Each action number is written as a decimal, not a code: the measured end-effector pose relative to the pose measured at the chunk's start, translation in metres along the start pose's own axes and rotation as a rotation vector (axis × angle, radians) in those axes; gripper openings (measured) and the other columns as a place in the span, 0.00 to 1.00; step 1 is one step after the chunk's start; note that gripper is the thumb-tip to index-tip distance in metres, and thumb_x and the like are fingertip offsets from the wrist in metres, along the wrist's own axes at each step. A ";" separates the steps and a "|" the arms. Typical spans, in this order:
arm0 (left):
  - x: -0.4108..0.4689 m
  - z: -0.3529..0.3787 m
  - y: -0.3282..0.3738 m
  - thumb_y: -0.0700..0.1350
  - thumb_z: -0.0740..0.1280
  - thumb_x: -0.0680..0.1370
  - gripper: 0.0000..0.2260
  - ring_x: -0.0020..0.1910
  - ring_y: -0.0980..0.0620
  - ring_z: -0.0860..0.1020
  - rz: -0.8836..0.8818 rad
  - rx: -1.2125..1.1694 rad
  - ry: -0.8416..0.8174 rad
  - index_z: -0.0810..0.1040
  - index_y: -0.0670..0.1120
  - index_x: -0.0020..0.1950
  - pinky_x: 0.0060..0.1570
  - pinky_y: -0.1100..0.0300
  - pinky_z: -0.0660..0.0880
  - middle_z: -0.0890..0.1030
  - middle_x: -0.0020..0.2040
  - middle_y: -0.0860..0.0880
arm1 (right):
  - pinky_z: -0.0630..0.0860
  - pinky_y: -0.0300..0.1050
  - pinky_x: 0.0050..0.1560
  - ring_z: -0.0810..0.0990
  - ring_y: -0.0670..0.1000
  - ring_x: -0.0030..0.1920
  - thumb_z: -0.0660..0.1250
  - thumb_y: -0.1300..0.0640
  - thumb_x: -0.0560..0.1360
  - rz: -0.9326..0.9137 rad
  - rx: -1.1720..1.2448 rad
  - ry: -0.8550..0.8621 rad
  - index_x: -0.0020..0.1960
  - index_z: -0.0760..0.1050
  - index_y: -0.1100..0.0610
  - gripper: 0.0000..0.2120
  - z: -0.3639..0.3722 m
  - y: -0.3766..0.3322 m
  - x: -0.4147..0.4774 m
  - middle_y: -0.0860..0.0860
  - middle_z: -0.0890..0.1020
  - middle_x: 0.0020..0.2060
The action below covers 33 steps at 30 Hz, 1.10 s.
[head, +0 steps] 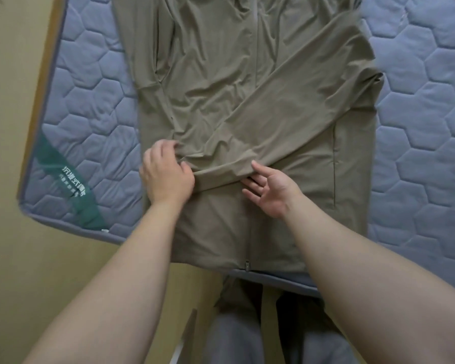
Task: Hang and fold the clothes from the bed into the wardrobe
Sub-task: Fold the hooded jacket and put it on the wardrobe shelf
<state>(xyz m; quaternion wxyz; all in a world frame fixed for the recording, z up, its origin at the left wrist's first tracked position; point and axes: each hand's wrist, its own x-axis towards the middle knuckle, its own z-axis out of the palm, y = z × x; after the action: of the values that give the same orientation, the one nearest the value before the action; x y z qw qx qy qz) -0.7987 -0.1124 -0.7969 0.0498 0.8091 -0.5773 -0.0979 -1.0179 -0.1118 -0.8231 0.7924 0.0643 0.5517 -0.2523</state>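
Note:
An olive-brown zip-up jacket [221,82] lies flat, front up, on the grey-blue quilted mattress [418,127]. Its right sleeve [286,119] is folded diagonally across the body, with the cuff near the left side of the jacket. My left hand [166,174] pinches the cuff end of that sleeve with curled fingers. My right hand [268,187] lies palm up with straight fingers, its fingertips tucked under the sleeve's lower edge. The zipper pull [247,265] sits at the hem, by the mattress's near edge.
The mattress corner with a green label patch [71,185] lies at the left, beside the tan floor [16,258]. My legs in grey trousers [247,337] stand against the near edge. Bare mattress shows to the right of the jacket.

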 end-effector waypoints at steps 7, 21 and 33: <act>0.032 -0.006 -0.039 0.48 0.68 0.78 0.10 0.59 0.37 0.79 0.026 0.058 -0.579 0.79 0.45 0.57 0.56 0.50 0.74 0.82 0.57 0.39 | 0.78 0.45 0.43 0.84 0.49 0.47 0.69 0.57 0.80 0.036 -0.112 0.046 0.68 0.73 0.57 0.18 0.046 0.051 0.010 0.51 0.84 0.50; 0.009 -0.021 -0.007 0.45 0.64 0.77 0.18 0.67 0.40 0.72 -0.037 0.215 -0.483 0.70 0.46 0.66 0.64 0.46 0.69 0.73 0.66 0.42 | 0.82 0.48 0.48 0.86 0.59 0.45 0.55 0.31 0.76 -0.069 -1.164 0.591 0.49 0.83 0.61 0.34 0.043 0.000 -0.014 0.57 0.87 0.45; 0.101 0.039 0.200 0.54 0.64 0.81 0.24 0.70 0.40 0.69 0.304 -0.041 -0.340 0.67 0.46 0.74 0.67 0.46 0.68 0.71 0.71 0.43 | 0.73 0.53 0.53 0.78 0.62 0.58 0.61 0.48 0.80 -0.760 -1.336 0.758 0.53 0.74 0.55 0.11 -0.008 -0.219 -0.014 0.58 0.81 0.56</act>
<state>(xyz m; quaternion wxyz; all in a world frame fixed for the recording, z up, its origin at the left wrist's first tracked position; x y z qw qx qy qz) -0.9605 -0.2723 -0.8061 -0.0176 0.6834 -0.6907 -0.2360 -1.1314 -0.2935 -0.7748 0.2878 -0.5254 0.7963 -0.0842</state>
